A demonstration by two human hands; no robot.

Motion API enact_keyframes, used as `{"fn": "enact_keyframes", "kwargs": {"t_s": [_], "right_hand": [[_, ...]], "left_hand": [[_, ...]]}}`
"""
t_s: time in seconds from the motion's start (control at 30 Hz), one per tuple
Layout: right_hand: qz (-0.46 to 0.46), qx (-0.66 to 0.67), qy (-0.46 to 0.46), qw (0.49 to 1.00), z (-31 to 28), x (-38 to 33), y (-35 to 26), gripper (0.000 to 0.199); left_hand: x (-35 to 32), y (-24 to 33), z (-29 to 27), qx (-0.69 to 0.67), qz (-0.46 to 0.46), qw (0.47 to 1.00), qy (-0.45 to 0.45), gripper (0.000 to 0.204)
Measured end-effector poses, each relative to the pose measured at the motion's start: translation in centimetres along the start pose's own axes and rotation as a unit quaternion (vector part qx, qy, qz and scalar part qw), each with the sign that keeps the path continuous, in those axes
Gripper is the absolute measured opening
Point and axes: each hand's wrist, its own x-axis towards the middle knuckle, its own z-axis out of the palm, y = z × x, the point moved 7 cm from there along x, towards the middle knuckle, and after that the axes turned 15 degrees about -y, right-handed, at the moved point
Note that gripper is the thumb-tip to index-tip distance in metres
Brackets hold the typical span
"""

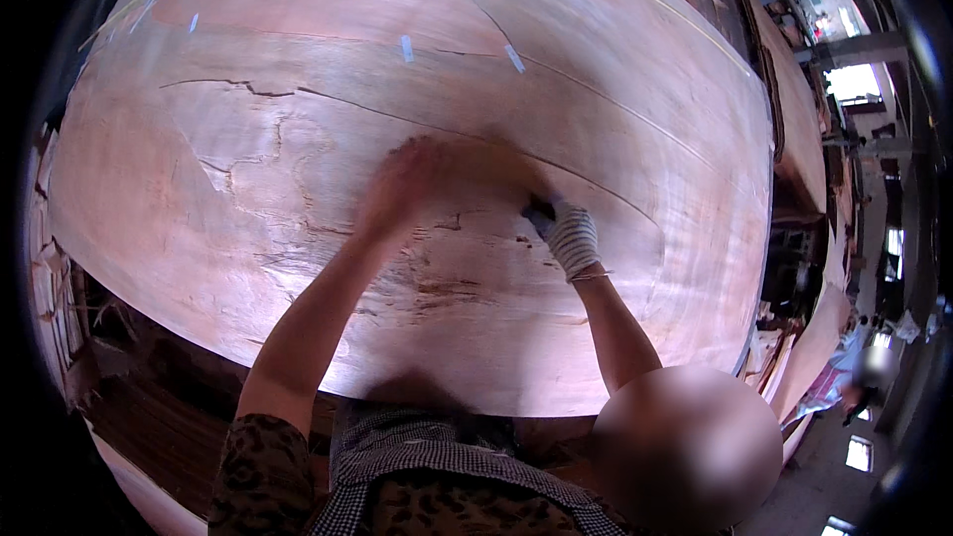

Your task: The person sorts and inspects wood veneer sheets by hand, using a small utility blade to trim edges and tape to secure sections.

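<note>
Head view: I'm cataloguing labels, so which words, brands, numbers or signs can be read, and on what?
None can be read.
The wood sheet and its pale strips show no legible text, nor does the striped glove on the right hand.
The background at right is too small and blurred to tell.
</note>
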Motion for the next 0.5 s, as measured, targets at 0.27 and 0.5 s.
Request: {"fn": "enact_keyframes", "kwargs": {"t_s": [0.27,0.5], "right_hand": [[-0.256,0.034,0.010,0.966,0.3,3.1,-8.8,0.025],[-0.174,0.007,-0.071,0.982,2.5,10.4,-19.0,0.022]], "left_hand": [[-3.0,-5.4,-6.3,0.101,-0.090,0.980,0.145,0.044],[-1.1,-2.3,-6.3,0.082,-0.070,0.984,0.141,0.046]]}}
